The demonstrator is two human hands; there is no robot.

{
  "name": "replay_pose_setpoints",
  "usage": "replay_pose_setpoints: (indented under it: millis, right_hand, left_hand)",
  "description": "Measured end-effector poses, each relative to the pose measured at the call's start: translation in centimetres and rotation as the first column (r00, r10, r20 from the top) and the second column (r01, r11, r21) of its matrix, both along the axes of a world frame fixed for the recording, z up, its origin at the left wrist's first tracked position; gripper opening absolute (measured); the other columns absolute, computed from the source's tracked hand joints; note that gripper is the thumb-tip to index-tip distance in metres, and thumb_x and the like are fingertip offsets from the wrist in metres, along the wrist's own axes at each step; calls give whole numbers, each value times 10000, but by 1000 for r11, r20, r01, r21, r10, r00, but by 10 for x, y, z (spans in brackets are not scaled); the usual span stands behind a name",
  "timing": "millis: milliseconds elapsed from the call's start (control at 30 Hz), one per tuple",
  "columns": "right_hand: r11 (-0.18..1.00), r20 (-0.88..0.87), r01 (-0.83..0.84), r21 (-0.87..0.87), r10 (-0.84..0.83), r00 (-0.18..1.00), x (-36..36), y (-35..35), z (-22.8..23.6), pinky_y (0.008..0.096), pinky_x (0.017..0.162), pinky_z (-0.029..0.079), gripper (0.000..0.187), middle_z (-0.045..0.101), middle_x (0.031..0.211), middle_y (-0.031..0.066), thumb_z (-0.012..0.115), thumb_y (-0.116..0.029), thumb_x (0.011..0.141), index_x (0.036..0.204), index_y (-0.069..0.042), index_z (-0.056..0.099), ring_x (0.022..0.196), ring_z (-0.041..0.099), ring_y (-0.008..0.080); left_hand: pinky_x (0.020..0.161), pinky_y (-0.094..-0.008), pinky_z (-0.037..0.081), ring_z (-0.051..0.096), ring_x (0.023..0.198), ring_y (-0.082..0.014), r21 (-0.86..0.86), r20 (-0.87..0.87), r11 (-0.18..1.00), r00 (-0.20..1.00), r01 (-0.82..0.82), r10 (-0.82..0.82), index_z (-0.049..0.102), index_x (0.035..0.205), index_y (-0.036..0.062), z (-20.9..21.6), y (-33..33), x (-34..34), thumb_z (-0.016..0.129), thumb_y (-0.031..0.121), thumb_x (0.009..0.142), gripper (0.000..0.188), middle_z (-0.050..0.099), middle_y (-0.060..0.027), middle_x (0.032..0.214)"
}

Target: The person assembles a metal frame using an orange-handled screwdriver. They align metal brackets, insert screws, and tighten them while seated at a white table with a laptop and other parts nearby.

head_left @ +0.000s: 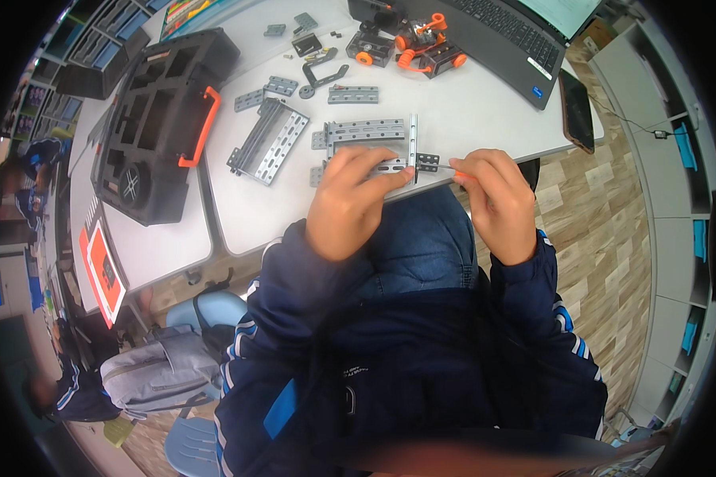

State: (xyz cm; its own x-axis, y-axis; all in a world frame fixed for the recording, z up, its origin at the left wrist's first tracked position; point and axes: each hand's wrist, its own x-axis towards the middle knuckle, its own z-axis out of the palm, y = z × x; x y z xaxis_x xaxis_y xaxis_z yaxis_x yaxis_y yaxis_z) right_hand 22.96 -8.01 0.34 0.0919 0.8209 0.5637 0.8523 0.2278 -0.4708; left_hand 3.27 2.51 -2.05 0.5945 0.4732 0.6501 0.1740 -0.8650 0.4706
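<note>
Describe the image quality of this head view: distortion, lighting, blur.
Head view: strong fisheye bend with a black rim at the corners; even, soft light on the white table, no harsh glare; left hand and right hand on the metal frame are fairly sharp; lower edge blurred.

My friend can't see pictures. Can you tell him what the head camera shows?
A person at a white table steadies a grey metal frame with holes with the left hand, while the right hand holds a thin tool against its side. More grey parts, a black case with an orange handle and a laptop lie around it.
</note>
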Motion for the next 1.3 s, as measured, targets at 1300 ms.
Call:
replay_pose_setpoints:
  millis: [1300]
  right_hand:
    - [997,57,-58,53,55,997,5,14,1,383,735,488,173,606,895,121,721,64,770,891,25,604,850,597,308]
  left_hand:
    - [793,-350,535,632,928,-292,-28,32,1000,999,-12,13,772,973,72,-1,0,-2,660,-167,630,433,720,-101,1055]
